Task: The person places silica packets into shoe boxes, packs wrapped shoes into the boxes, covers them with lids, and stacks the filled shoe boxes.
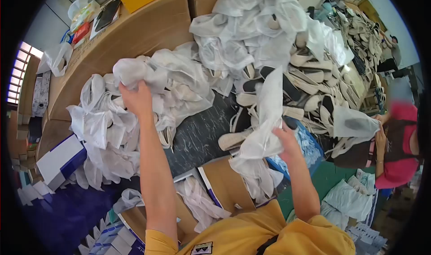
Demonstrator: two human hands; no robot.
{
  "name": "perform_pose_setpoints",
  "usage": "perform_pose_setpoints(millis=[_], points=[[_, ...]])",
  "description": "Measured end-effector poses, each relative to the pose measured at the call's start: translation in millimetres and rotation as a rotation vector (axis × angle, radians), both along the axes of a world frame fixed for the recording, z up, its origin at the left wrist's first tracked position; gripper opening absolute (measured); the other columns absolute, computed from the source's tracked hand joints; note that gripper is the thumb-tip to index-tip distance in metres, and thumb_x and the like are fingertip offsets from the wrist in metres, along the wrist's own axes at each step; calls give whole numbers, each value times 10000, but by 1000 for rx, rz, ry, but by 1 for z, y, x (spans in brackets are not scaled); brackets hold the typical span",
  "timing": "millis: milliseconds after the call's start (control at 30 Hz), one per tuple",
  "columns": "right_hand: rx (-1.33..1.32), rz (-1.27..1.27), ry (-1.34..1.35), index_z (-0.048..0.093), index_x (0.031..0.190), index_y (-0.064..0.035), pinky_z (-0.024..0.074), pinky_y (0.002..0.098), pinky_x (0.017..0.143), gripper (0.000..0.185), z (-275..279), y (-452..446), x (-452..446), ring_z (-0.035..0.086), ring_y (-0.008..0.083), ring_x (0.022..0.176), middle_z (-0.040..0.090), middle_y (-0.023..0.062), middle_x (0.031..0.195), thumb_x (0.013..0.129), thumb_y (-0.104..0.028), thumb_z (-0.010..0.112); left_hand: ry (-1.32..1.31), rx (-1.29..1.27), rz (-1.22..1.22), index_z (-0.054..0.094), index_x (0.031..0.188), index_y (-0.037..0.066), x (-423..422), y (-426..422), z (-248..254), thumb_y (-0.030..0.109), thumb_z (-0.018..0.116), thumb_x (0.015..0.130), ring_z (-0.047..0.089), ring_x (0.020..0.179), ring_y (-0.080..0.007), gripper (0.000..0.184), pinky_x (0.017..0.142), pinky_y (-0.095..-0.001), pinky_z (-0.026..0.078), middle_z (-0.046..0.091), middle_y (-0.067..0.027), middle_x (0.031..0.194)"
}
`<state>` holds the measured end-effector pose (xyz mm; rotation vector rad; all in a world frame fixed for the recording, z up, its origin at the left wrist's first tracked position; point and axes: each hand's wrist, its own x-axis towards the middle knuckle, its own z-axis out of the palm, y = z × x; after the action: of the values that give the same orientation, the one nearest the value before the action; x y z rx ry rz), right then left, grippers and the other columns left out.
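Observation:
My left hand (137, 99) is closed on a white wrapped bundle (139, 73) over the heap of wrapped items at the left. Toward the right, my right hand (287, 140) grips a limp white bag (269, 116) that hangs over the dark tabletop (197, 136). Whether the bag contains anything, I cannot tell. Just below it, an open cardboard box (224, 183) holds more white wrapping. A blue crate (314, 149) with pale blue-white packets lies beside my right hand.
Loose shoes (314, 78) are piled at the centre right. More wrapped items (251, 26) rise behind. A co-worker in a pink top (402, 143) holds a white bag (354, 122) at the right. A white and blue box (63, 161) stands at the left.

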<state>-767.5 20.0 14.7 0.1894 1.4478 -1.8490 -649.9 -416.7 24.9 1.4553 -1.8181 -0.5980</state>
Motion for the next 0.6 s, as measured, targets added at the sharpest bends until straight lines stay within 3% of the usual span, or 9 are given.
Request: perform_pose_setpoints(millis=[67, 200, 233, 300, 333, 367, 400, 467, 600], points=[[-83, 30, -124, 414, 1463, 3, 509, 400, 992, 662, 12, 45, 28, 619, 252, 1181, 594, 145, 1341, 877, -143, 688, 566, -118, -243, 475, 1337, -58, 35, 36, 5, 233, 679, 895, 633, 1134, -320, 567, 965, -420, 509, 624, -198, 1263], [-26, 232, 515, 434, 1448, 3, 496, 412, 1018, 597, 45, 120, 44, 608, 272, 1213, 582, 148, 1360, 917, -183, 634, 899, 172, -357, 464, 1379, -3, 139, 107, 54, 181, 603, 952, 597, 1178, -274, 485, 1010, -396, 485, 601, -155, 1285], [-146, 158, 254, 447, 1439, 5, 499, 411, 1016, 580, 47, 128, 47, 609, 272, 1210, 586, 145, 1354, 922, -193, 621, 1011, 246, -386, 462, 1387, 10, 160, 140, 75, 238, 576, 983, 599, 1172, -283, 478, 1017, -413, 484, 599, -156, 1285], [-373, 1, -276, 473, 1419, 10, 503, 409, 1013, 549, 46, 138, 56, 612, 272, 1205, 594, 139, 1344, 932, -212, 595, 1413, 828, -772, 459, 1401, 50, 211, 197, 39, 394, 480, 1014, 584, 1187, -317, 518, 1047, -466, 460, 574, -132, 1327], [-395, -3, -310, 479, 1418, 5, 509, 405, 1004, 540, 46, 138, 61, 618, 266, 1190, 600, 134, 1335, 938, -214, 595, 1536, 1077, -956, 455, 1411, 72, 231, 227, 16, 481, 425, 1026, 572, 1202, -338, 562, 1066, -495, 443, 557, -120, 1359], [-381, 21, -262, 484, 1416, -1, 515, 401, 996, 531, 44, 138, 66, 624, 260, 1175, 605, 130, 1327, 944, -216, 595, 1304, 1003, -319, 468, 1413, 82, 251, 276, -24, 457, 440, 1023, 570, 1221, -337, 541, 1069, -500, 443, 576, -128, 1350], [-305, 93, -78, 489, 1414, -6, 521, 397, 987, 522, 43, 134, 74, 630, 254, 1160, 610, 125, 1319, 949, -218, 594, 1171, 1061, -95, 495, 1390, 69, 248, 329, 0, 420, 430, 1032, 599, 1182, -319, 507, 1039, -491, 472, 606, -136, 1311], [-153, 227, 245, 500, 1411, -16, 532, 389, 969, 504, 37, 126, 93, 642, 242, 1131, 620, 117, 1303, 961, -222, 593, 1159, 1420, -83, 511, 1377, 55, 282, 372, -4, 402, 452, 1029, 609, 1170, -303, 495, 1032, -488, 479, 624, -133, 1282], [-63, 339, 258, 529, 1393, -33, 556, 374, 927, 462, -31, 83, 111, 666, 220, 1068, 643, 99, 1263, 976, -222, 594, 1341, 1434, -170, 507, 1382, 53, 356, 382, 6, 398, 452, 1028, 617, 1166, -285, 498, 1022, -465, 486, 636, -126, 1263]])
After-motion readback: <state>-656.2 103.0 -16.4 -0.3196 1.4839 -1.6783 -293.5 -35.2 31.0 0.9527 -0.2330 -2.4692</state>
